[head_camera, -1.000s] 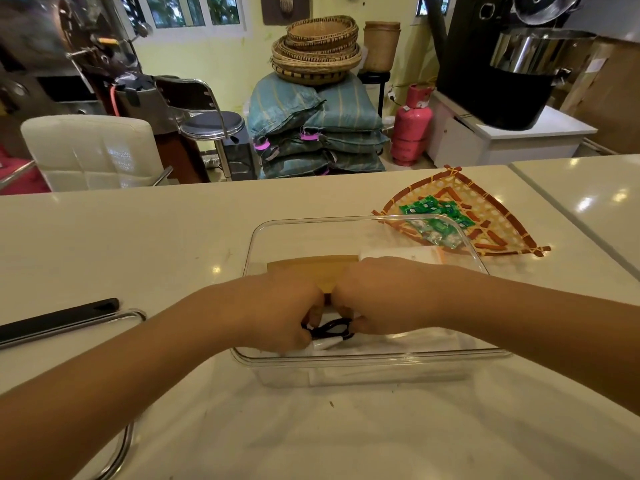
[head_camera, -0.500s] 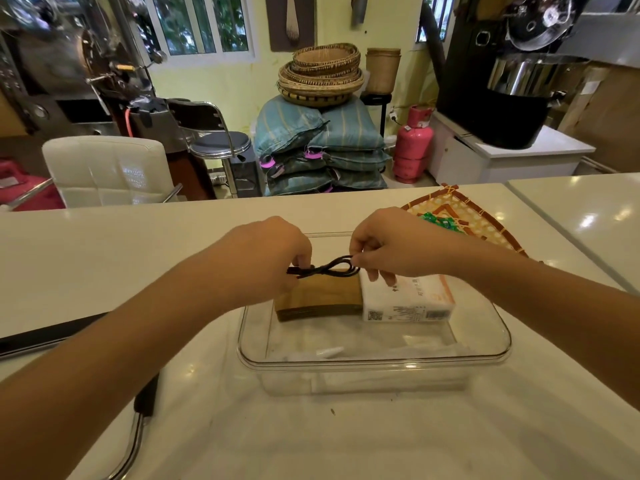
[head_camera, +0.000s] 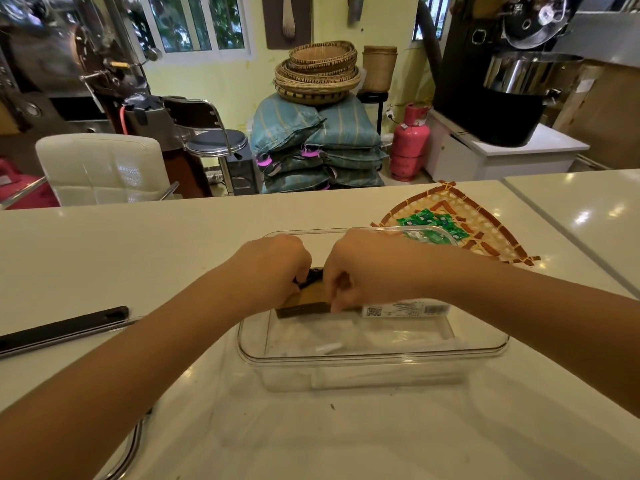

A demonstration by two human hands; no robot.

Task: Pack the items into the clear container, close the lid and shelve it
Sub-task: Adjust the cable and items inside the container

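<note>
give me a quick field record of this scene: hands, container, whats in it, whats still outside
left hand: over the container, pinching a black cord
right hand: over the container, pinching the other end of the cord
clear container: open, no lid on, standing on the white counter
inside: brown box and white box side by side along the far wall
outside: green packets on a woven tray, behind the container to the right
also on counter: black-handled tool at the left
lid: cannot tell where it is

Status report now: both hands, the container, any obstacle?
Left hand and right hand pinch black cord over brown box. Clear container open. No obstacle.
</note>
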